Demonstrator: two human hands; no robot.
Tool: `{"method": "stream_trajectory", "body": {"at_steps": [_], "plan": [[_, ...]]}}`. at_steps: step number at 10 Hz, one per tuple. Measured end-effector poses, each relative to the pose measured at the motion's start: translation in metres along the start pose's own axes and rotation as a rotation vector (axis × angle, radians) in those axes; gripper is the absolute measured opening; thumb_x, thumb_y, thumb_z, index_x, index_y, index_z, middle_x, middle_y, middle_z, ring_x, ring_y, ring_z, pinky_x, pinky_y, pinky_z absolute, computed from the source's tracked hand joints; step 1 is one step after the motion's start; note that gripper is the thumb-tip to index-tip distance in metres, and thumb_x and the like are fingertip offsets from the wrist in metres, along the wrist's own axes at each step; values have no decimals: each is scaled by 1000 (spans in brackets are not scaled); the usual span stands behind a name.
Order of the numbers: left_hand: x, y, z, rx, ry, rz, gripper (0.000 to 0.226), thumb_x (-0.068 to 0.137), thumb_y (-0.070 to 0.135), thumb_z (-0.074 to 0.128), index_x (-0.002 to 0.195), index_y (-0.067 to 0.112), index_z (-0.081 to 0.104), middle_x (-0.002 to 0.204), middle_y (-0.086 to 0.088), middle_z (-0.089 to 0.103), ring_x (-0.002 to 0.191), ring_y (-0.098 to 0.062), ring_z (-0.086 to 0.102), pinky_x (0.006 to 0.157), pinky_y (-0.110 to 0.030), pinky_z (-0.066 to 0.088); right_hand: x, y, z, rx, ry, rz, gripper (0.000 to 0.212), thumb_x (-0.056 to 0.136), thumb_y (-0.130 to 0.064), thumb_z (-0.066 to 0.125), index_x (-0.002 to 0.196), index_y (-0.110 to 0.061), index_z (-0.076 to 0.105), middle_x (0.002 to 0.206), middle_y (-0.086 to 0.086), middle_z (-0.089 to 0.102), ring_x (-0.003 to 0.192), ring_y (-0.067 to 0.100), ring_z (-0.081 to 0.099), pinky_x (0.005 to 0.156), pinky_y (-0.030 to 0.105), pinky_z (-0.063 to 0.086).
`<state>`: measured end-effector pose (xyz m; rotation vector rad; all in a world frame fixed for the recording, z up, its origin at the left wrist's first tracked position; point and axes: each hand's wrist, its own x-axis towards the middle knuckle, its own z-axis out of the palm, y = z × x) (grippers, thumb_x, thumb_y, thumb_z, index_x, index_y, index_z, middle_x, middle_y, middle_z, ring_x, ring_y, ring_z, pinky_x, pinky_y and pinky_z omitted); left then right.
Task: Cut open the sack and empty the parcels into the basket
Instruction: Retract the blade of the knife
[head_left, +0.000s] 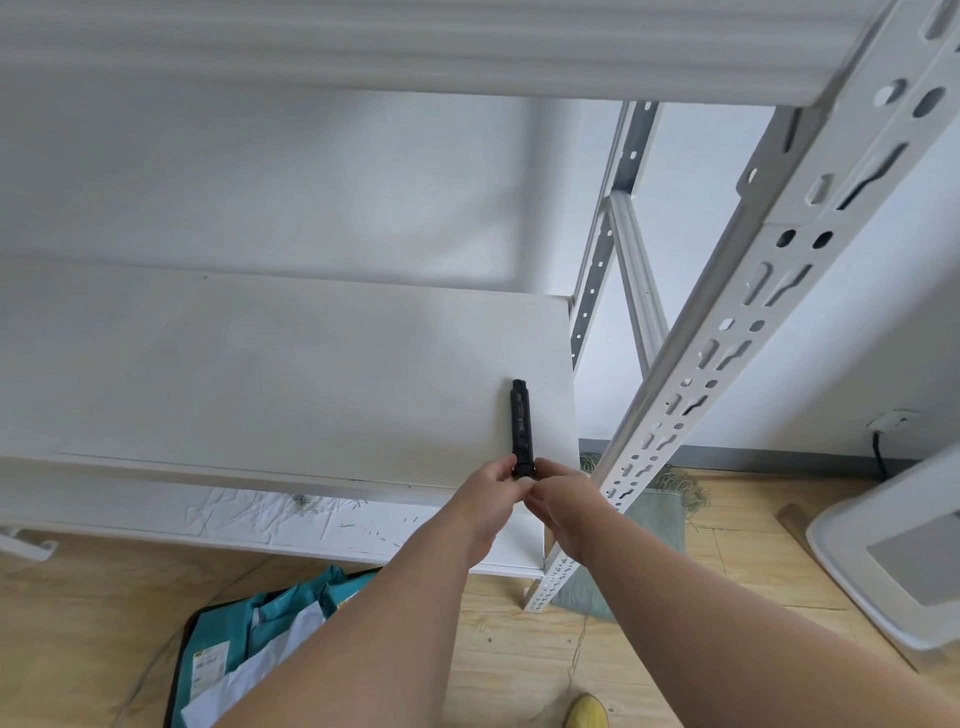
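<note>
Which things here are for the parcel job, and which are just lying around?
For the job:
black cutter, held by both hands, left, right
teal bag of parcels

Lying about:
white shelf
green cushion
white lid
yellow shoe

Black utility knife (521, 426), lower centre-right of frame: lying lengthwise on the white shelf (311, 374), near end pinched by both hands. Teal sack (270, 639) with white parcels (306, 631), bottom left, lies on the floor.

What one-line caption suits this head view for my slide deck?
Both hands, left and right, grip a black utility knife over the white shelf.
</note>
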<state>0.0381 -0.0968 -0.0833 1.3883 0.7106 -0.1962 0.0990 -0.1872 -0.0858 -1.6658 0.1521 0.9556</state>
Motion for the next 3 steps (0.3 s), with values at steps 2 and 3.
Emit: {"method": "stream_trajectory", "body": {"at_steps": [2,3], "plan": [[2,-5,-4,-50,34,24,29,95,9,50,91,37,53,94,23,55,93,2,54,92,-27,31,-1,1,-2,-56,-78,-59,47,88,9,44,124,-16,61,119,1,64,119,21,56,104,31,45],[-8,-7,-4,-39,71,61,29,95,11,50,102,39,48,108,17,53,110,-9,51,102,-31,34,-12,5,-2,-97,-97,-90,58,93,3,47,146,-19,38,149,1,41,131,18,43,109,33,37]]}}
